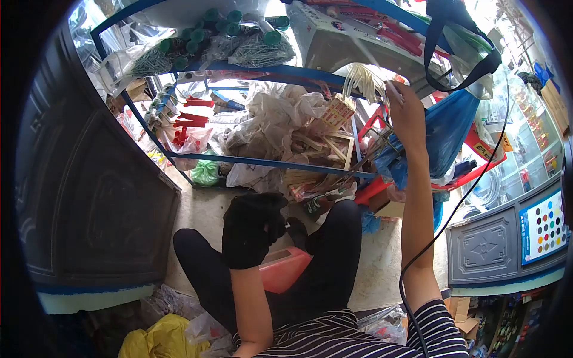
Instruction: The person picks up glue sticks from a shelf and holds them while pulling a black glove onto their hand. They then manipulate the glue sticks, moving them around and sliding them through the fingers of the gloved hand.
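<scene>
My right hand is bare and raised to the shelf. Its fingers pinch the edge of a bundle of cream-white cords that hangs over the blue shelf bar. My left hand, in a black glove, is held low in front of my lap. Its fingers are curled, and whatever may be inside them is hidden. Just below it, a red plastic container rests between my legs. A blue plastic bag hangs right beside my right forearm.
A blue metal rack stands in front, crowded with plastic bags, bagged screws and red-handled items. A black cable runs along my right arm. Dark panelled doors stand at left, a glass cabinet at right. A yellow bag lies behind left.
</scene>
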Demonstrator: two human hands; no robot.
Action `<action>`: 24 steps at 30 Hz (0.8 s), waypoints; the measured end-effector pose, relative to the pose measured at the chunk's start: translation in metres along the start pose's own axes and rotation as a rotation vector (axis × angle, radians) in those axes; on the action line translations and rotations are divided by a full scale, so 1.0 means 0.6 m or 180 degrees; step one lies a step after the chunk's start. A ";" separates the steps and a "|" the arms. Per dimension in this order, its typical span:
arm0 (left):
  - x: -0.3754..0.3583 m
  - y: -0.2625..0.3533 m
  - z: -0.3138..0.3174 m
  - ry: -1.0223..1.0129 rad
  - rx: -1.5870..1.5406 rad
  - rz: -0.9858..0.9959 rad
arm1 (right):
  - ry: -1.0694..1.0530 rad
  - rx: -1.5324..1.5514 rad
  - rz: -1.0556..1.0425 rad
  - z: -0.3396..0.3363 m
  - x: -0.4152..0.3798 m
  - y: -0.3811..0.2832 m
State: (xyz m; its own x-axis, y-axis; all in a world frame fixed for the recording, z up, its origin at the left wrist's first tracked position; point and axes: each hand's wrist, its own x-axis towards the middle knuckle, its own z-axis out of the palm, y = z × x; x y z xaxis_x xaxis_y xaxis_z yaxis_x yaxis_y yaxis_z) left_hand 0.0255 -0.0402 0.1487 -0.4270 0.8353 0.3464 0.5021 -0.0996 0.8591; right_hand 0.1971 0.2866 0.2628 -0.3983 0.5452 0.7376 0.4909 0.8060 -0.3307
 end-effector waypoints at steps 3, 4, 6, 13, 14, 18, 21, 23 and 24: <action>0.002 0.010 -0.001 0.0060 0.0266 0.0175 | 0.0340 -0.0249 -0.0202 -0.007 -0.008 -0.002; 0.000 0.009 0.003 0.0194 0.0092 0.0150 | 0.0425 -0.0412 0.0002 -0.015 -0.011 -0.008; -0.004 0.001 0.017 0.0576 -0.0713 -0.0114 | 0.0564 -0.0666 0.0292 -0.025 -0.012 -0.015; 0.006 -0.015 0.009 0.0483 0.0921 0.0926 | -0.0211 -0.0082 0.0547 -0.002 0.015 0.024; 0.007 -0.016 0.009 0.0488 0.0961 0.1023 | -0.0296 0.0048 0.0641 0.000 0.021 0.026; 0.005 0.013 0.013 0.0500 0.0006 0.0792 | -0.0610 0.0416 0.0763 -0.012 0.023 0.006; 0.001 -0.004 0.020 0.0437 -0.0458 0.0571 | 0.0127 -0.0242 -0.0303 -0.032 -0.013 0.003; 0.007 -0.008 0.017 0.0517 -0.0091 0.0872 | 0.0170 -0.0214 0.0759 -0.073 -0.065 -0.078; 0.019 -0.001 0.010 0.0625 0.0305 0.1128 | -0.0120 0.0218 0.1295 -0.079 -0.106 -0.117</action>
State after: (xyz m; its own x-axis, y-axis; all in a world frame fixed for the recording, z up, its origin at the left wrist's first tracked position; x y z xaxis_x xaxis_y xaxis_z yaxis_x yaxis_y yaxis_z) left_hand 0.0251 -0.0271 0.1500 -0.3457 0.6385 0.6876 0.7076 -0.3039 0.6379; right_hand 0.2245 0.1843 0.2673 -0.2110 0.8296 0.5169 0.5621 0.5356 -0.6302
